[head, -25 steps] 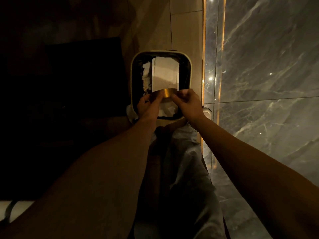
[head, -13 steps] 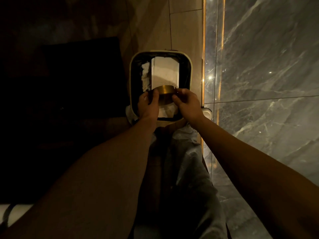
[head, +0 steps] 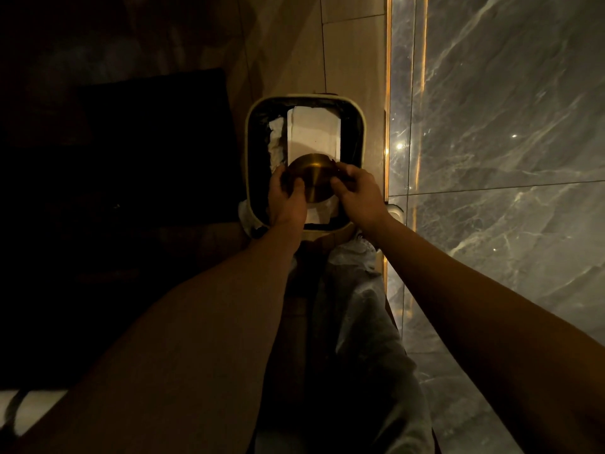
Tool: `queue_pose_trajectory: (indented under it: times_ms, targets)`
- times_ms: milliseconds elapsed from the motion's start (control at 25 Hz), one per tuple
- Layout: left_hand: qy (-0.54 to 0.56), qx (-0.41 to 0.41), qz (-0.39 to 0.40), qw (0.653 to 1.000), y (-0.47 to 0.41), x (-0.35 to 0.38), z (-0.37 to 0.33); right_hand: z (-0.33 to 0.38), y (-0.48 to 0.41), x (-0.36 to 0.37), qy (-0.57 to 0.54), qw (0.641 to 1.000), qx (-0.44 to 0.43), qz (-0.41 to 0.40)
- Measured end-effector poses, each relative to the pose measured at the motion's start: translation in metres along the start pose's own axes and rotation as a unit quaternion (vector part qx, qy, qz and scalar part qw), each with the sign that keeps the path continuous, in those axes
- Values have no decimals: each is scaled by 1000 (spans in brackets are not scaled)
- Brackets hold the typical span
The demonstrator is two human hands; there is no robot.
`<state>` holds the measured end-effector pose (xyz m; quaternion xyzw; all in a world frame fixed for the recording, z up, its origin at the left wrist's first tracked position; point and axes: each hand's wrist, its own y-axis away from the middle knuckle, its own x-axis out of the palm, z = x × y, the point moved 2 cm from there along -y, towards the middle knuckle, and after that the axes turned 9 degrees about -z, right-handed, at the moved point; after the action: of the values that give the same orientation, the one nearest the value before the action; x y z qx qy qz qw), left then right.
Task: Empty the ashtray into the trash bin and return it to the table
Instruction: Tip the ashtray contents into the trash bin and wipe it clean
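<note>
While we hold the brass ashtray (head: 312, 178) turned over above the open trash bin (head: 361, 132), near the upper middle of the frame, the emptying step looks to be under way or nearly finished. Our left hand (head: 286, 199) clasps its left edge, thumb lying across the upturned base, and our right hand (head: 358, 193) pinches the right edge, so each grip is closed on the ashtray and neither is released. Its round, shiny underside faces us, which suggests the bowl points down into the bin; we cannot see the inside, so whether all the ash has dropped out is not something we can tell. Inside the bin a pale flat box (head: 312, 132) and some crumpled white paper (head: 276, 142) lie against the dark liner, directly beneath and beyond the ashtray. No falling ash shows in this dim light. What remains, as we judge it, is to right the ashtray, carry it away from the bin and set it back on the desk, which does not appear anywhere in this view.
</note>
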<state>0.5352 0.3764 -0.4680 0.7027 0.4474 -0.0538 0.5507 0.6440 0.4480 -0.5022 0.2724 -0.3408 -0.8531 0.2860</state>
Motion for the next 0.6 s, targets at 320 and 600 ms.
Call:
queue_pose_trajectory:
  times_ms: [320, 600]
  targets:
    - [-25, -3, 17, 1000, -9, 2, 1, 8, 3, -1, 52, 998, -21, 4]
    - [-68, 56, 17, 996, -12, 6, 4, 11, 4, 1, 83, 995, -50, 2]
